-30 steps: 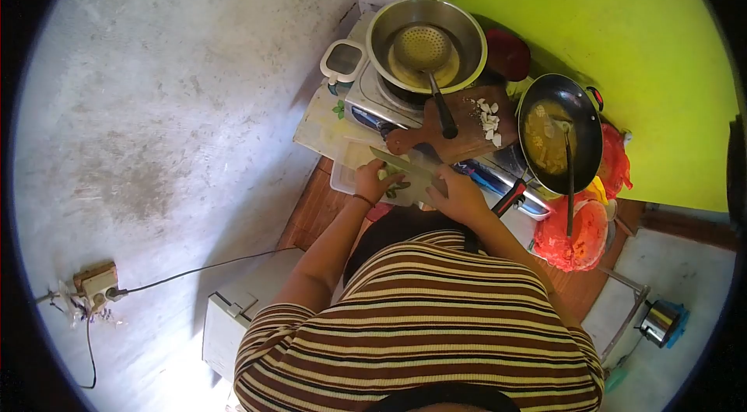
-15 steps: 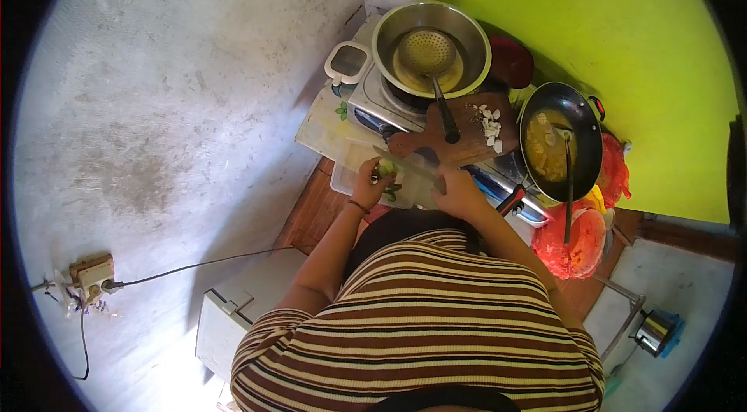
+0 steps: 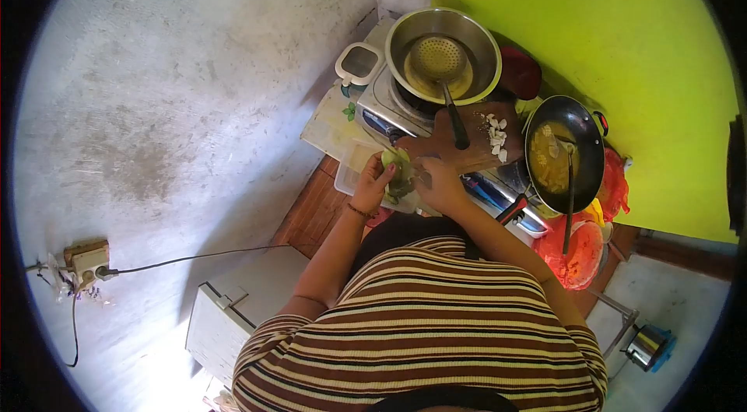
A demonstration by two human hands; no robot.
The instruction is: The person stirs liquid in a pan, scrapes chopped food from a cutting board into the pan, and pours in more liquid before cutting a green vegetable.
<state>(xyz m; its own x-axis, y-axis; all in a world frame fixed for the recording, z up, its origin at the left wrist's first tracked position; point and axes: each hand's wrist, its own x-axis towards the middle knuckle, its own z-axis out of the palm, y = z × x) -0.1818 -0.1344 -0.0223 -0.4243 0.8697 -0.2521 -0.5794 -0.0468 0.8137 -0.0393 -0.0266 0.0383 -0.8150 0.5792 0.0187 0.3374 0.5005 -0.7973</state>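
My left hand is closed around a pale green vegetable, whose exact kind I cannot make out. My right hand grips a knife, its blade close against the vegetable and partly lost behind it. Below both hands is a clear plastic container with green pieces in it. Just beyond my right hand lies a wooden cutting board bearing chopped white pieces.
On the stove sits a metal basin with a perforated skimmer inside. To the right is a black wok holding yellowish food and a ladle. Red plastic bags hang beside it. A lidded container stands near the wall.
The green vegetable has come up higher and more into view, turned in my left hand. My right hand with the knife has moved left, closer to it. The view has shifted slightly.
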